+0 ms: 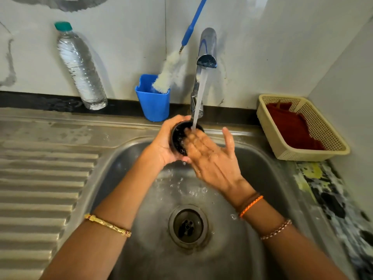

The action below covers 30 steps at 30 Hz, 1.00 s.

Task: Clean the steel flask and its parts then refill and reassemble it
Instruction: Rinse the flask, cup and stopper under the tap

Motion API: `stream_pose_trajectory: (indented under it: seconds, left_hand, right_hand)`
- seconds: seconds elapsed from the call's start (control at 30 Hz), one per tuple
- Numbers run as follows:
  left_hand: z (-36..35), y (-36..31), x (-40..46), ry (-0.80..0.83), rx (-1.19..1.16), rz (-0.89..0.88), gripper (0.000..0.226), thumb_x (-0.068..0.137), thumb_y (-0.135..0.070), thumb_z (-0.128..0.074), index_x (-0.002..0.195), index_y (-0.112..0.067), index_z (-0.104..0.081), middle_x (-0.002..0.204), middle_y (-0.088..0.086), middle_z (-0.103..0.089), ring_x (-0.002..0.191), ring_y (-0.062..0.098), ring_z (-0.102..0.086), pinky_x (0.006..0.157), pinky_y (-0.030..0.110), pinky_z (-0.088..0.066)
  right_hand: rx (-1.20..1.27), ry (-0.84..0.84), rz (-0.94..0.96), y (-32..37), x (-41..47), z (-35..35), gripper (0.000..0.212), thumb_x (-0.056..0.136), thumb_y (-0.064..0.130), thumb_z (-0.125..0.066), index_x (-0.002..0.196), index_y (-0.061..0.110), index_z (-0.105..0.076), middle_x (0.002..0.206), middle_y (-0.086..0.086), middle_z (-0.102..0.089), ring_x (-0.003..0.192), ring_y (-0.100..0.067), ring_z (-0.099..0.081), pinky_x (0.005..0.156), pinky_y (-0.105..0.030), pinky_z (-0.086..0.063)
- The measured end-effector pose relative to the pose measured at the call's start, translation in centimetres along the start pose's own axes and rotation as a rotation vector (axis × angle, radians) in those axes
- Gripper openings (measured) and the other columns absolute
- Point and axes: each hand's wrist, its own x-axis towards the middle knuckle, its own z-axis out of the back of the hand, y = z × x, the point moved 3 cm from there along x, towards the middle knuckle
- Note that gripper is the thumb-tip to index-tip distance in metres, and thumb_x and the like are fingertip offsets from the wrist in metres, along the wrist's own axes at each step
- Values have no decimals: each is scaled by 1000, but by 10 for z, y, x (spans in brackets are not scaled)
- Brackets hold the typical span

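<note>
Under the chrome tap, left hand grips small black round flask cap; right hand fingers open, rubbing inside. Wet, prob. slippery — hold by rim w/ firm grip.

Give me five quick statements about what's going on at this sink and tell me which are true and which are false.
1. Water runs from the tap onto the dark cap. True.
2. The right hand holds the cap. False: the left hand grips it, and the right hand's fingers rub inside it.
3. The bottle brush stands in the blue cup. True.
4. The plastic water bottle lies in the sink basin. False: it leans against the wall behind the drainboard.
5. The cream basket holds a red cloth. True.
</note>
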Motion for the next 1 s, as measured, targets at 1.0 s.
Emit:
stream_pose_trajectory:
  seconds: [1.0]
  left_hand:
    - [-2, 21, -7, -120, -182, -183, 26, 89, -34, -52, 70, -19, -60, 57, 0, -64, 57, 14, -59, 56, 23, -50]
  right_hand:
    - [705, 217, -279, 15, -6, -6, 51, 98, 39, -17, 87, 12, -59, 80, -4, -68, 77, -23, -66, 97, -58, -35]
